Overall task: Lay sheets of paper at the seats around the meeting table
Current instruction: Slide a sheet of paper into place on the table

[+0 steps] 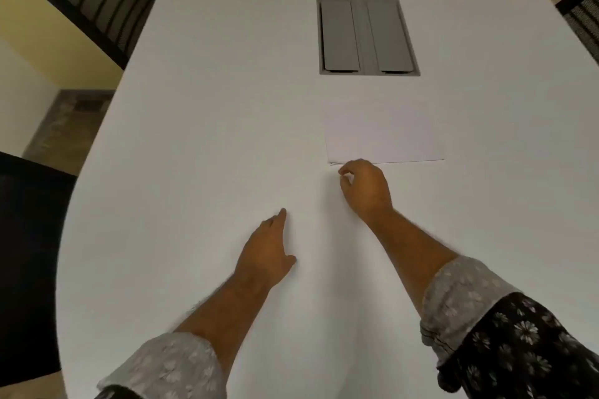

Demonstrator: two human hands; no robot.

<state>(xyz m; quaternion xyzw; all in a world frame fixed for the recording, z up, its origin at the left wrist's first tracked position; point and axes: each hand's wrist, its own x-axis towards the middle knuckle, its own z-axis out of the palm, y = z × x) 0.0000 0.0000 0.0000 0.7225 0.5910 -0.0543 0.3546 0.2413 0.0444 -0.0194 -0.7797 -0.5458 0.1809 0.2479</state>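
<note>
A thin stack of white paper sheets (384, 134) lies flat on the white meeting table (210, 107), just in front of the grey hatch. My right hand (364, 189) is at the stack's near left corner, its fingers curled and pinched at the edges of the sheets there. Whether a sheet is lifted I cannot tell. My left hand (265, 253) rests flat on the bare tabletop to the left, fingers stretched forward and holding nothing.
A grey cable hatch (368, 37) with two lids is set into the table beyond the stack. Black mesh-backed chairs stand at the far left (94, 0), near left (29, 253) and far right (583, 16).
</note>
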